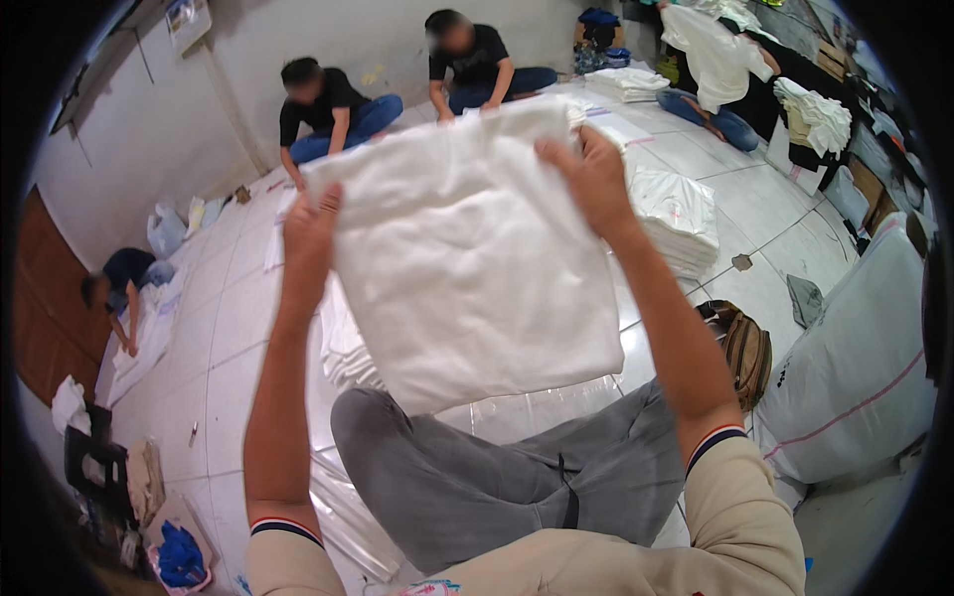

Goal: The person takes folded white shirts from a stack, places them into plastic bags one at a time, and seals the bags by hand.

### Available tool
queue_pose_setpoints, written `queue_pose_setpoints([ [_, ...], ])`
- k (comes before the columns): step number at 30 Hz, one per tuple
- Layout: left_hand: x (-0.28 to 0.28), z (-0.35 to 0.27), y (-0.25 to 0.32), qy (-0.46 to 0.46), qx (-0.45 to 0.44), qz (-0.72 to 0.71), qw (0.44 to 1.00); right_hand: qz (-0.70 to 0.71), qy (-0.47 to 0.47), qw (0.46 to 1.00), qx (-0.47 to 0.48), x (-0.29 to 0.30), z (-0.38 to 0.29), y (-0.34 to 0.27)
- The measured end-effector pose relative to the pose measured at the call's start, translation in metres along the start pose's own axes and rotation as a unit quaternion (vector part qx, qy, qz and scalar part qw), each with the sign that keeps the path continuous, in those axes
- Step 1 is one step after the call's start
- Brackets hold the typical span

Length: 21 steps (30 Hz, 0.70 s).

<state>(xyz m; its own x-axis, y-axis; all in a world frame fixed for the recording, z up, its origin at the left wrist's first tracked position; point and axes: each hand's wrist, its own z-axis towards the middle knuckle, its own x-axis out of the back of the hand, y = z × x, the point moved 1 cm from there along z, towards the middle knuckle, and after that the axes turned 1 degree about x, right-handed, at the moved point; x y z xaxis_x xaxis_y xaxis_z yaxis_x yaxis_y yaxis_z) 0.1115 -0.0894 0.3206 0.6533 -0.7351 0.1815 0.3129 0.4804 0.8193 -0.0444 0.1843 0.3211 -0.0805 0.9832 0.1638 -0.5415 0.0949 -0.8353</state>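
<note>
A folded white cloth garment [477, 276] is held up in the air before me, its lower edge hanging above my crossed legs. My left hand [311, 220] grips its upper left corner, thumb on the near face. At the upper right, my right hand [589, 175] pinches the other side; it is slightly blurred. Behind the garment's lower left lies a stack of white folded cloth [346, 350], partly hidden. To the right stands a pile of white garments in clear plastic [674, 216]. Clear plastic sleeves [350, 514] lie on the floor by my left knee.
Several people sit on the tiled floor, handling white cloth. A brown bag [745, 354] lies by my right arm, next to a big white sack [850, 365]. Another white stack [626, 83] stands farther back. At the lower left are a black plastic stool [93, 462] and a blue bag [180, 555].
</note>
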Motion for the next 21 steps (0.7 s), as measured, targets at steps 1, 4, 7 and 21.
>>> queue_pose_setpoints([
  [1,-0.022,0.002,-0.004,0.028,0.002,0.044,0.999,-0.066,0.044,0.995,0.052,-0.005,-0.009,0.006],
  [4,-0.079,-0.018,-0.008,0.037,-0.039,0.187,0.981,-0.108,0.049,0.975,0.185,-0.032,-0.048,0.021],
  [7,-0.125,-0.045,-0.002,0.027,-0.075,0.163,0.983,-0.085,0.012,0.975,0.203,-0.058,-0.069,0.03],
  [21,-0.107,-0.065,0.033,-0.152,0.045,-0.154,0.975,0.044,-0.007,0.969,0.241,-0.036,-0.056,0.028],
])
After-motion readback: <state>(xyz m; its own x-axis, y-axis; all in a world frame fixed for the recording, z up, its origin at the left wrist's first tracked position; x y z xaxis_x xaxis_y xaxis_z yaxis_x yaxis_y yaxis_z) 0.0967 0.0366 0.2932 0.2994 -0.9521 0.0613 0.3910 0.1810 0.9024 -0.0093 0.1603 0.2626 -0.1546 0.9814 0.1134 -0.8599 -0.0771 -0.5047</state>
